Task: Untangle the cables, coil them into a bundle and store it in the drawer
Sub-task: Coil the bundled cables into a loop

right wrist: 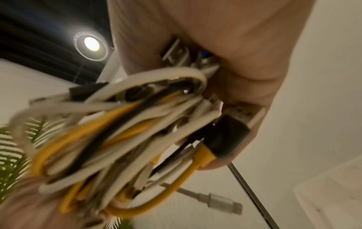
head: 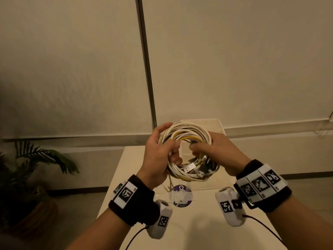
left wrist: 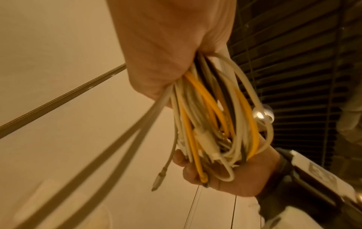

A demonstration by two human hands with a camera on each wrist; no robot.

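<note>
Plain pale wall behind, a dark pole (head: 146, 60) running up it, a white worktop (head: 203, 230) below the hands. The coil (head: 187, 152) of white, yellow and dark cables is held up in the air between both hands, well above the worktop, its ring facing the head camera, so the hole looks toward the person and the ring stands roughly upright. Left hand (head: 158, 156) grips the coil's left side, fingers curled through the hole and round the strands; the left wrist view shows the bunch squeezed in that fist. Right hand (head: 219, 154) holds the right side, thumb lying inside the ring, fingers wrapped behind; the right wrist view shows plugs pressed into the palm. Several plug ends (head: 193, 169) sit loose at the ring's bottom inside. One white tail (head: 170, 184) hangs down from under the left hand toward the worktop, not yet wound in.

Judgement: untangling looks done, coiling nearly done, the hanging tail being what is left. Both hands are equally near, one on each side. No drawer is surely seen; a pale box shape (head: 203, 127) sits beyond the hands, and I cannot tell if that is it. A purple round sticker (head: 182, 195) lies on the worktop below the coil. A plant (head: 41, 159) stands off to the left of the left hand.
</note>
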